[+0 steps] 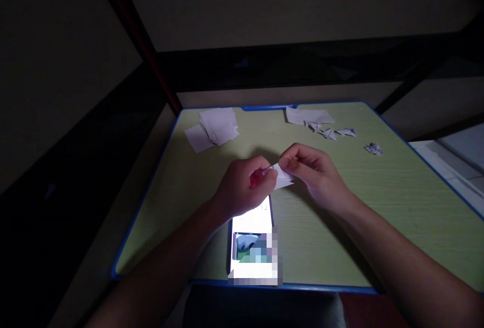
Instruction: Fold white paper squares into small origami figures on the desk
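Between my two hands is a small folded piece of white paper point(283, 180), held above the middle of the table. My left hand point(245, 184) pinches its left side with thumb and forefinger. At its upper right edge, my right hand point(312, 171) grips it between thumb and fingertips. The paper has angled folds and a pointed corner toward the right. Below my left hand lies a phone point(249, 224) with a bright lit screen, its top end partly hidden by that hand and its lower part blurred out by pixel blocks.
A pale green table point(378, 207) with a blue rim bears everything. Back left is a stack of white paper sheets point(219, 125). Back right lie a loose sheet point(310, 115), several small folded paper pieces point(328, 133) and a crumpled one point(373, 149). Walls stand behind.
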`<move>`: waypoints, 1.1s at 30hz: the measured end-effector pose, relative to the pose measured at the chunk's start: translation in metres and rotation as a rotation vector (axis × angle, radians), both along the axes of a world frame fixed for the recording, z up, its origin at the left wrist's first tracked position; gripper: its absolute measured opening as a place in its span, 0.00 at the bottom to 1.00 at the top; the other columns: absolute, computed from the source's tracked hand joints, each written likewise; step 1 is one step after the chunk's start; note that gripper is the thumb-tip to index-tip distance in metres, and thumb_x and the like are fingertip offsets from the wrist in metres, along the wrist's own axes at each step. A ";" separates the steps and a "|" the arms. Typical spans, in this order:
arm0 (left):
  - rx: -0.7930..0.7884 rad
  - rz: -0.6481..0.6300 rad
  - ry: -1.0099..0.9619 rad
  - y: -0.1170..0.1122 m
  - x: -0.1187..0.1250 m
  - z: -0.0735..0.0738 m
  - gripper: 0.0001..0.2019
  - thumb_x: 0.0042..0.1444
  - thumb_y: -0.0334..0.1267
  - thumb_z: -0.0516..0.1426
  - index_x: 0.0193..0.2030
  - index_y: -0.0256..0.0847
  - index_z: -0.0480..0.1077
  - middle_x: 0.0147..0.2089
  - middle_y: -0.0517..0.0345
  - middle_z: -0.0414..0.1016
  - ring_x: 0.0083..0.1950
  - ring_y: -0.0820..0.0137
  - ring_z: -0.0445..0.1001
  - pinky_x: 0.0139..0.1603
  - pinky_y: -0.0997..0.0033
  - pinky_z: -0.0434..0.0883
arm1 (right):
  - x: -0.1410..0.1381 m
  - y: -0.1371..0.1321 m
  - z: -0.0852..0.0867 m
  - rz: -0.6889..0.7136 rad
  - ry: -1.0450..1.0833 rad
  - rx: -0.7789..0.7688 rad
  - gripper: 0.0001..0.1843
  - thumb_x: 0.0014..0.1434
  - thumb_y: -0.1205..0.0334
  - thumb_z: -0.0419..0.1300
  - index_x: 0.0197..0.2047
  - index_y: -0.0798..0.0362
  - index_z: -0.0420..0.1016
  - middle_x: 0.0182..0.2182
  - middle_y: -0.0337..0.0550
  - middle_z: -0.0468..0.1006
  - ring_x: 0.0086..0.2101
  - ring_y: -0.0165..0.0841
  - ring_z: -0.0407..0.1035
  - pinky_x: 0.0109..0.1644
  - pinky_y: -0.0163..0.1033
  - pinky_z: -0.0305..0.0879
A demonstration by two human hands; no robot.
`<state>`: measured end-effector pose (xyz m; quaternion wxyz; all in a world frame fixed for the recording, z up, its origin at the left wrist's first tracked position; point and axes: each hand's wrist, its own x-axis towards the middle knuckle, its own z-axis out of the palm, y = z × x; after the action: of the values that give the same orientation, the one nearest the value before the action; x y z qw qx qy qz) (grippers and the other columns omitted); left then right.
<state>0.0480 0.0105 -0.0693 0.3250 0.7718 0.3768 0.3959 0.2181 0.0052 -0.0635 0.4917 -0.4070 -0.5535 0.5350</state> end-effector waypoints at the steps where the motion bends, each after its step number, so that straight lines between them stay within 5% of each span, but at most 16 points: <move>1: -0.005 -0.004 -0.005 0.000 0.000 0.001 0.12 0.55 0.37 0.54 0.22 0.37 0.62 0.17 0.67 0.58 0.19 0.81 0.55 0.19 0.77 0.52 | 0.000 0.000 0.000 -0.007 0.002 -0.004 0.09 0.55 0.61 0.62 0.27 0.54 0.70 0.19 0.32 0.64 0.21 0.23 0.56 0.24 0.33 0.48; 7: -0.038 -0.093 -0.061 -0.001 -0.001 0.005 0.10 0.53 0.39 0.54 0.24 0.37 0.64 0.19 0.66 0.60 0.20 0.79 0.57 0.20 0.76 0.55 | 0.000 0.001 -0.001 -0.032 0.013 -0.015 0.09 0.55 0.61 0.62 0.26 0.54 0.71 0.18 0.32 0.65 0.20 0.22 0.56 0.23 0.33 0.49; 33: -0.060 0.076 -0.156 0.001 0.004 0.003 0.11 0.54 0.35 0.53 0.21 0.38 0.61 0.17 0.67 0.57 0.20 0.79 0.55 0.20 0.75 0.52 | -0.004 -0.002 0.001 0.085 -0.121 0.009 0.11 0.55 0.57 0.64 0.29 0.55 0.71 0.21 0.34 0.66 0.22 0.24 0.57 0.24 0.34 0.51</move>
<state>0.0521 0.0117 -0.0658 0.3614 0.7136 0.3909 0.4554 0.2142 0.0034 -0.0628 0.4362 -0.4125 -0.6013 0.5273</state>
